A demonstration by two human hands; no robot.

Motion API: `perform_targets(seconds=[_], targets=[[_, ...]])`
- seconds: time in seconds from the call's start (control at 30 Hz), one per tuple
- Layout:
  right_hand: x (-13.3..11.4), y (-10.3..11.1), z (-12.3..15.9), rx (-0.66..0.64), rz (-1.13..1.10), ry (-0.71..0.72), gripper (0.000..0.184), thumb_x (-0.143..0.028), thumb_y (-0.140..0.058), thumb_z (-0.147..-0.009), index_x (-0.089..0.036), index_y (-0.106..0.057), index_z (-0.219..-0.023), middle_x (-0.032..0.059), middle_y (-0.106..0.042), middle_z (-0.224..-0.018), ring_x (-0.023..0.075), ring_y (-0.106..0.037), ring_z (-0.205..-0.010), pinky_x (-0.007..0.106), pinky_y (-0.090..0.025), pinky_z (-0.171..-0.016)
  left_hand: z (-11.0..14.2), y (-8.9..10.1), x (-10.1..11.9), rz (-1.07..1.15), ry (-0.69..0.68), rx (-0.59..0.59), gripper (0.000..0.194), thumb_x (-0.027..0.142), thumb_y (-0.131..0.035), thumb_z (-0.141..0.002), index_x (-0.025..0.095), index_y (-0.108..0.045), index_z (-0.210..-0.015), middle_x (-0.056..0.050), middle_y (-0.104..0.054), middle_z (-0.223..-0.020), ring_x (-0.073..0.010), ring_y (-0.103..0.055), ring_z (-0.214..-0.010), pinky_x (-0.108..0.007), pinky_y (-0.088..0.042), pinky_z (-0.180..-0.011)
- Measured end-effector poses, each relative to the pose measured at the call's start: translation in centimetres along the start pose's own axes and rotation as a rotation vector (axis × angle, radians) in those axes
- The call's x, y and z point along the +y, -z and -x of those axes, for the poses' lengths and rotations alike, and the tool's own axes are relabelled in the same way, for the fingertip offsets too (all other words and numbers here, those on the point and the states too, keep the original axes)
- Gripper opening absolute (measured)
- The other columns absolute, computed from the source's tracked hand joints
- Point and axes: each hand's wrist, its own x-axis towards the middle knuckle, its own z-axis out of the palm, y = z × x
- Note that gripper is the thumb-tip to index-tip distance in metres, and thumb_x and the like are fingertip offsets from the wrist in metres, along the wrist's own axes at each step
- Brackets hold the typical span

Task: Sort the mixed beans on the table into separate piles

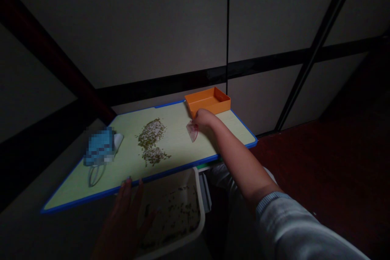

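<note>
Yellow, blue-edged surface [176,152], head view: a loose granular heap [151,136] lies left of centre, trailing toward the near edge. Right hand [203,118] pinches a clear fan-shaped piece [192,131] by its narrow end, probably leaving the broad edge free; contact with the orange tray [213,108] at the far right corner cannot be confirmed. Left hand [124,207], fingers spread, nothing visibly held, is by the near edge. Pale bin [201,211] sits below that edge, presumably for reach. Blurred blue item [100,144] lies near the left edge. Room dim: grey panelled wall [167,28], dark red floor [292,166].
</note>
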Motion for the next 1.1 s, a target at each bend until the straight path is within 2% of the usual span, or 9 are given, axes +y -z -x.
perform_targets(seconds=[0.17,0.33,0.4,0.53,0.87,1.1], targets=[[0.7,0.9,0.2,0.058,-0.083,0.056,0.043,-0.042,-0.043,-0.091,-0.01,-0.072,-0.09,0.0075,-0.07,-0.083,0.0091,-0.055,-0.063,0.021,-0.032,-0.055,0.0,0.0,-0.1,-0.019,-0.017,-0.013,0.083,0.052,-0.045,-0.081,0.019,-0.008,-0.147,-0.014,0.004,-0.159,-0.038,-0.017,-0.143,-0.053,-0.038,-0.106],[1.0,1.1,0.3,0.21,-0.112,0.146,0.045,-0.046,-0.042,-0.091,-0.013,-0.072,-0.083,0.0045,-0.068,-0.076,0.0101,-0.05,-0.062,0.023,-0.027,-0.054,0.0,0.0,0.0,-0.018,-0.007,-0.012,0.084,0.052,-0.047,-0.079,0.019,-0.009,-0.147,-0.014,0.004,-0.159,-0.0379,-0.016,-0.143,-0.053,-0.038,-0.105],[0.9,1.2,0.4,0.252,-0.061,0.17,0.045,-0.047,-0.042,-0.091,-0.015,-0.072,-0.084,0.0041,-0.068,-0.077,0.0114,-0.051,-0.065,0.024,-0.027,-0.055,0.0,0.0,0.0,-0.002,-0.008,-0.013,0.085,0.053,-0.047,-0.079,0.02,-0.007,-0.147,-0.014,0.004,-0.159,-0.0377,-0.016,-0.143,-0.053,-0.037,-0.106],[0.8,1.5,0.8,0.332,0.084,0.229,0.037,-0.043,-0.046,-0.09,-0.017,-0.072,-0.093,0.007,-0.068,-0.093,0.016,-0.056,-0.081,0.025,-0.03,-0.061,0.0,0.2,0.2,0.019,0.003,-0.03,0.084,0.052,-0.046,-0.08,0.022,-0.007,-0.147,-0.012,0.004,-0.159,-0.0369,-0.015,-0.143,-0.053,-0.036,-0.106],[-0.2,0.3,0.8,0.267,0.334,0.324,0.035,-0.036,-0.053,-0.087,-0.009,-0.07,-0.102,0.0185,-0.065,-0.109,0.0271,-0.057,-0.103,0.031,-0.04,-0.08,-0.2,0.1,0.6,0.013,0.002,0.023,0.08,0.053,-0.041,-0.082,0.019,-0.011,-0.147,-0.015,0.001,-0.159,-0.0372,-0.018,-0.142,-0.052,-0.037,-0.105],[-0.6,-0.2,0.5,0.225,0.411,0.433,0.033,-0.035,-0.055,-0.086,-0.01,-0.071,-0.1,0.0164,-0.067,-0.105,0.0279,-0.059,-0.103,0.032,-0.042,-0.081,-0.3,0.2,0.5,-0.001,-0.01,0.015,0.081,0.051,-0.043,-0.081,0.02,-0.008,-0.147,-0.014,0.003,-0.159,-0.0374,-0.018,-0.142,-0.052,-0.037,-0.105]])
